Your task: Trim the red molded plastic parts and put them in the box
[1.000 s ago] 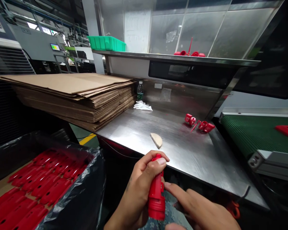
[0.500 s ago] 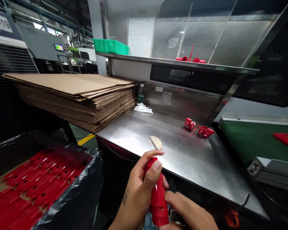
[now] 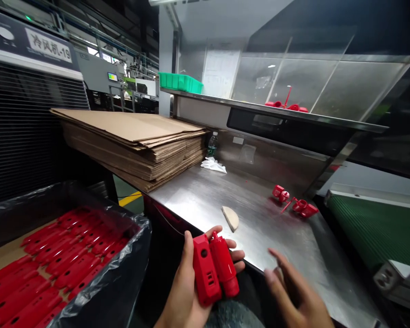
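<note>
Right hand [image 3: 294,291] having let go since half-second ago, now hovering open, fingers spread, touching nothing. Left hand [image 3: 186,282] alone gripping red plastic part [image 3: 213,269], turned flatter, just before steel table [image 3: 259,228] edge.

Steel worktop [image 3: 205,200]: cardboard stack [image 3: 136,141] at 10 o'clock, bottle [image 3: 212,144] and white rag [image 3: 213,165] at 12, tan half-disc [image 3: 231,217] centre, red scraps [image 3: 294,202] at 2. Green bin [image 3: 180,82] on shelf. Conveyor [image 3: 372,223] at 3.
</note>
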Available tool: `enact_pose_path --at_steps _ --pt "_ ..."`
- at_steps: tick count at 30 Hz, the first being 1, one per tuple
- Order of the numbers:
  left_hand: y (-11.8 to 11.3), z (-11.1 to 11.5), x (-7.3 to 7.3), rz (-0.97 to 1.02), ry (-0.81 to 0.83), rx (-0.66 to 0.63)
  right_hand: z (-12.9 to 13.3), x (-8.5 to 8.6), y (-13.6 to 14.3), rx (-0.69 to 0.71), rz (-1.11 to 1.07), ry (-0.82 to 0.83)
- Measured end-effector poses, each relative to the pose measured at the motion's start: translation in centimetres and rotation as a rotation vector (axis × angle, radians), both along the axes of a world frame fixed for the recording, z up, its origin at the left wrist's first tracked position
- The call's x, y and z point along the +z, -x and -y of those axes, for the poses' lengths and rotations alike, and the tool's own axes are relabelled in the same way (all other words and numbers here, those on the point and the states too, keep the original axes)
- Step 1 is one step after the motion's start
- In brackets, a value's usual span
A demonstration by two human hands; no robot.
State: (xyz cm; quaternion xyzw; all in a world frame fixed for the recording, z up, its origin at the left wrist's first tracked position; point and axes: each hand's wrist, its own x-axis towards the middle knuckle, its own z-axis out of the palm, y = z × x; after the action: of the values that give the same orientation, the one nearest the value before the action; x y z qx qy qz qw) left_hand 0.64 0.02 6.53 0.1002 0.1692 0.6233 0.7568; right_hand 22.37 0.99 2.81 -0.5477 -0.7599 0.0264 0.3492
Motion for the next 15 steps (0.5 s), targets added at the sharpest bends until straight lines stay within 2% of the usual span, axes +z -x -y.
enact_pose_path --at_steps 1,3,5,7,9,12,15 --pt "0.3 0.0 0.1 -0.060 -0.026 0.001 -1.9 -0.3 -1.6 -0.049 0.151 -0.075" --pt "0.7 -0.1 0.1 -0.156 -0.089 -0.023 -6.0 -1.0 -3.8 -0.087 0.264 -0.082" --pt "1.0 -0.2 -0.1 -0.222 -0.148 -0.049 -9.4 -1.5 -4.2 -0.143 0.336 -0.097" --pt "1.2 -0.2 -0.3 -0.275 -0.199 -0.056 -11.8 -1.8 -2.9 -0.208 0.391 -0.122" --pt "1.4 -0.3 -0.6 -0.319 -0.237 -0.053 -13.1 -1.9 -0.5 -0.293 0.423 -0.142" --pt "1.8 -0.5 -1.2 -0.366 -0.270 -0.056 -13.8 -2.1 3.8 -0.374 0.447 -0.131" --pt "2.3 -0.7 -1.5 -0.425 -0.274 -0.060 -13.8 -2.1 6.8 -0.352 0.419 -0.068"
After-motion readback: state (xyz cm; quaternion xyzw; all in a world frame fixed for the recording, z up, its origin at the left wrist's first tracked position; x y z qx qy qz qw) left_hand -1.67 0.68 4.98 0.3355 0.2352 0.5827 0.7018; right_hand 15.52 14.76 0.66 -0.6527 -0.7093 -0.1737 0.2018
